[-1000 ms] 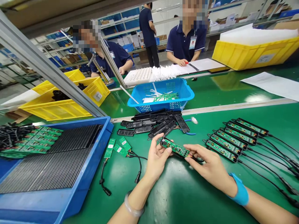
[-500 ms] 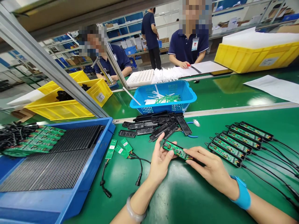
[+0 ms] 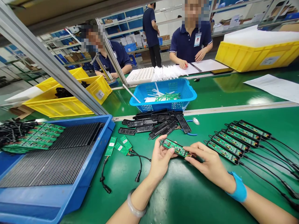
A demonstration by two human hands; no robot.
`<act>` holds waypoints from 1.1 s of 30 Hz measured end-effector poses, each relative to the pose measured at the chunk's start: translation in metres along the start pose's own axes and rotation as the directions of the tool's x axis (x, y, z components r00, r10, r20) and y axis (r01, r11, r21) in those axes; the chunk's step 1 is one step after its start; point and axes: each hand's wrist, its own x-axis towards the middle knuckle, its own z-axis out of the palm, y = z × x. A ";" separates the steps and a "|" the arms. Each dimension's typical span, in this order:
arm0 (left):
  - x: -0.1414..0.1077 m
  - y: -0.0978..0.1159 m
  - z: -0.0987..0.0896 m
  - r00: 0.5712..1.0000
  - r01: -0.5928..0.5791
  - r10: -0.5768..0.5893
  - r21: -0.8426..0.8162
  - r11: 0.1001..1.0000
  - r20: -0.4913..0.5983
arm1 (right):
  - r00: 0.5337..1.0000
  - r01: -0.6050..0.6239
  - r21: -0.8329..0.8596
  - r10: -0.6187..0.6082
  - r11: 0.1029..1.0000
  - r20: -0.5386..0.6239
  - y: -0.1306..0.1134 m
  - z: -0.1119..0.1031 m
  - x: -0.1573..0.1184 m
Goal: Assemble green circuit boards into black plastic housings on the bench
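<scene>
Between my hands is a green circuit board [image 3: 175,148] sitting in a narrow black plastic case, face up, with a small two-digit display at its left end. My left hand [image 3: 161,155] grips the display end, thumb on the near edge and fingers beneath. At the other end, my right hand [image 3: 206,161] pinches the case where the coloured wires are, thumb and fingers closed on it. Just beyond lies a heap of empty black cases [image 3: 161,123]. Left of my hands, loose circuit boards [image 3: 121,147] with black cables lie on the green table.
A blue tray [image 3: 98,152] at left holds black cases and wired boards. Cased boards [image 3: 233,140] lie in a row at right, cables trailing. A blue basket [image 3: 163,105] with strips stands behind the heap. Yellow bins [image 3: 257,56] and co-workers [image 3: 190,40] are across the bench.
The cased board stays in both hands, nearly in the same spot. The camera view has shifted slightly. Across the bench, a co-worker's hand on the red-handled tool has moved a little left.
</scene>
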 end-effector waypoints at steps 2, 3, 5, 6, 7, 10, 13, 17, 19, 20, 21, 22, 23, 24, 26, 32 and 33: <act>0.000 0.001 0.000 0.999 0.008 -0.008 -0.009 1.000 0.036 | 1.000 0.013 -0.003 -0.013 1.000 0.005 -0.001 0.000 0.000; -0.001 0.002 0.000 0.999 0.010 -0.009 -0.014 1.000 0.048 | 1.000 0.024 -0.003 -0.024 1.000 0.003 -0.001 0.000 0.000; -0.001 0.001 0.002 0.998 0.014 -0.013 -0.023 1.000 0.054 | 0.999 0.042 -0.003 -0.042 0.999 -0.007 -0.003 0.000 -0.001; -0.002 0.000 0.003 0.999 0.016 -0.014 -0.026 1.000 0.051 | 0.999 0.045 -0.004 -0.045 0.999 -0.009 -0.003 0.001 -0.001; -0.002 -0.001 0.004 0.999 0.012 -0.011 -0.026 1.000 0.043 | 0.999 0.041 -0.004 -0.041 0.999 -0.007 -0.004 0.002 -0.001; -0.002 -0.005 0.007 1.000 -0.027 0.027 0.001 1.000 0.001 | 1.000 -0.005 0.006 0.005 1.000 -0.005 -0.005 0.004 -0.003; -0.001 -0.006 0.009 0.996 -0.068 0.070 0.042 0.997 -0.046 | 0.993 -0.118 0.075 0.115 0.990 0.032 -0.006 0.005 -0.002; -0.003 -0.002 0.010 0.998 -0.051 0.053 0.042 0.998 -0.038 | 0.924 -0.292 0.182 0.228 0.939 0.307 -0.007 0.003 0.002; -0.005 -0.001 0.011 1.000 -0.012 0.012 0.029 1.000 -0.018 | 0.872 -0.366 0.243 0.239 0.898 0.427 -0.007 0.003 0.004; -0.006 -0.001 0.012 1.000 0.007 -0.007 0.024 1.000 -0.011 | 0.849 -0.411 0.285 0.249 0.866 0.466 -0.007 0.005 0.004; -0.007 -0.001 0.013 1.000 0.023 -0.022 0.020 1.000 -0.004 | 0.832 -0.458 0.326 0.268 0.827 0.486 -0.007 0.007 0.003; -0.007 -0.002 0.015 0.999 0.033 -0.033 0.019 0.999 0.000 | 0.821 -0.495 0.356 0.294 0.792 0.489 -0.008 0.009 0.002; -0.008 -0.002 0.016 0.999 0.035 -0.035 0.021 0.999 0.001 | 0.817 -0.520 0.370 0.321 0.770 0.480 -0.009 0.012 0.001; -0.008 -0.003 0.016 1.000 0.031 -0.031 0.027 0.999 -0.001 | 0.816 -0.533 0.368 0.347 0.762 0.462 -0.010 0.014 0.000; -0.008 -0.003 0.016 1.000 0.023 -0.023 0.040 0.999 -0.006 | 0.829 -0.522 0.342 0.372 0.781 0.417 -0.012 0.017 -0.001; -0.001 -0.001 0.004 0.994 0.000 0.002 0.021 1.000 -0.110 | 0.917 -0.273 0.106 0.226 0.956 0.328 -0.015 0.009 0.004; 0.000 -0.001 0.002 0.989 -0.011 0.013 0.011 1.000 -0.145 | 0.928 -0.233 0.039 0.210 0.972 0.307 -0.014 0.006 0.004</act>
